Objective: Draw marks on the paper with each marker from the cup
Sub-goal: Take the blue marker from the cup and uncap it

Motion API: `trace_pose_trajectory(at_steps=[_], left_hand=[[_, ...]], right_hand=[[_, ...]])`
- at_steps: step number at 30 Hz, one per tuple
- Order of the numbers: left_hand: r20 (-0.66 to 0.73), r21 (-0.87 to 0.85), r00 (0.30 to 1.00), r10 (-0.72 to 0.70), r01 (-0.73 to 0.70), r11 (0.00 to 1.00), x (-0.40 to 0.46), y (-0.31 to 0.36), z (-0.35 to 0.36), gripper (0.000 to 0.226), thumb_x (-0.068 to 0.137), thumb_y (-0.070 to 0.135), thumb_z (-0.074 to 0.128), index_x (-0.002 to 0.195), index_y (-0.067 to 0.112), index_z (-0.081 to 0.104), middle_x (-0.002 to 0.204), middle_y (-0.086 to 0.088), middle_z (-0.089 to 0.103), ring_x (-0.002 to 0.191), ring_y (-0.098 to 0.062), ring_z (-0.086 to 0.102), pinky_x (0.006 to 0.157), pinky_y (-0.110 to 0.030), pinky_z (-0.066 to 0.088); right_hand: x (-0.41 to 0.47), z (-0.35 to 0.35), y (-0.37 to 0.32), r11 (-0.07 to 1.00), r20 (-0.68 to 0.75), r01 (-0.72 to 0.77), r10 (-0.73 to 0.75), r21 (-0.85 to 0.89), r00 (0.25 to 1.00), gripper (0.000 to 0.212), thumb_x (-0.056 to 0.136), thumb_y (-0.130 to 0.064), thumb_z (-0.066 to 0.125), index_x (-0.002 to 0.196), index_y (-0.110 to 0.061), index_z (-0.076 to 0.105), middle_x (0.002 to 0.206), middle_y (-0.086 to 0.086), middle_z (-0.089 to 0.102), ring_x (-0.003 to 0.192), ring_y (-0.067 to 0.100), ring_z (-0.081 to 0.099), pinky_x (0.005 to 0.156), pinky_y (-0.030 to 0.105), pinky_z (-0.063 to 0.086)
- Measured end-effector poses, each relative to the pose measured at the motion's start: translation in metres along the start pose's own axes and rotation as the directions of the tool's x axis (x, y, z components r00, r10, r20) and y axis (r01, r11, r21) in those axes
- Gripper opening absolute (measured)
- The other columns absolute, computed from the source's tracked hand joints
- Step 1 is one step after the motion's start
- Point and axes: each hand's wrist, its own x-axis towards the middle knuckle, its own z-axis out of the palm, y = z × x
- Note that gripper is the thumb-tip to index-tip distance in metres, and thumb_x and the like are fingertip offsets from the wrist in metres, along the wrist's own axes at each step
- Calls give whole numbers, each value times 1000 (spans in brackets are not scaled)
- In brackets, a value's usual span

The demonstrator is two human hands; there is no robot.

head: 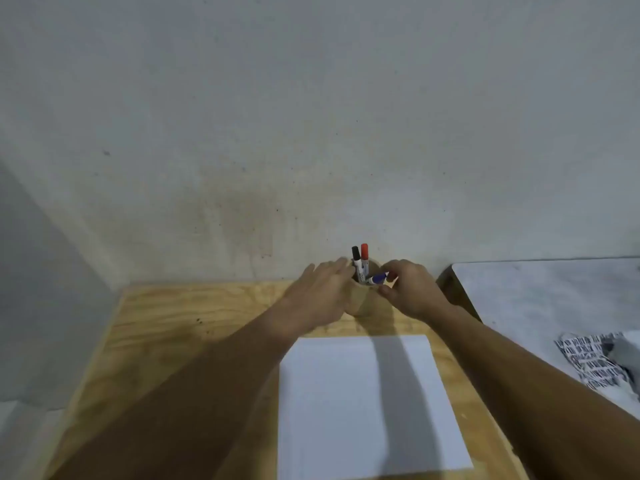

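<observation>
A tan cup stands at the far edge of the wooden table, against the wall. A black marker and a red marker stand upright in it. A blue marker leans over the cup's right rim. My left hand wraps the cup's left side. My right hand pinches the blue marker's cap end with thumb and fingers. A blank white sheet of paper lies on the table in front of the cup, between my forearms.
A grey wall rises right behind the cup. To the right, across a narrow gap, is a white-topped surface with a black-and-white printed wrapper on it. The table's left edge drops off at the left.
</observation>
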Motion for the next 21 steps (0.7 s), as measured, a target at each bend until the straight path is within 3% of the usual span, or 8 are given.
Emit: trace_pose_trajectory(at_steps=[6,12,16,21], left_hand=[[26,6,999,-31,31,1000,5,-8,25,67,84,18,59,144,14,31,158,-5,22,143,-23,25,113,-47,26],[-6,-20,1000,-25,24,1000,1,-12,35,63,84,19,59,142,14,35,158,-1,23,140,-23,30,110,-48,27],[6,-49,999,-41,41,998,-1,-14,38,72,82,19,63,145,17,29,159,1,19,140,-21,30,112,-48,26],[38,-55,999,-39,41,998,-1,-14,34,75,83,20,63,147,16,26,161,1,12,143,-19,23,114,-48,23]], right_hand=[[9,11,0,992,-32,-77,80,99,996,22,84,-29,72,101,-14,73,88,1,66,82,19,58,68,27,42],[10,21,4,973,-68,-97,113,211,991,21,84,-28,73,96,-11,74,81,0,65,74,16,55,58,22,38],[10,20,1,948,-141,-73,122,310,982,17,83,-26,74,89,-10,75,87,1,72,79,18,66,73,36,55],[9,-1,-14,903,-258,-20,144,428,955,20,86,-23,71,95,-6,70,89,6,73,81,18,69,79,32,56]])
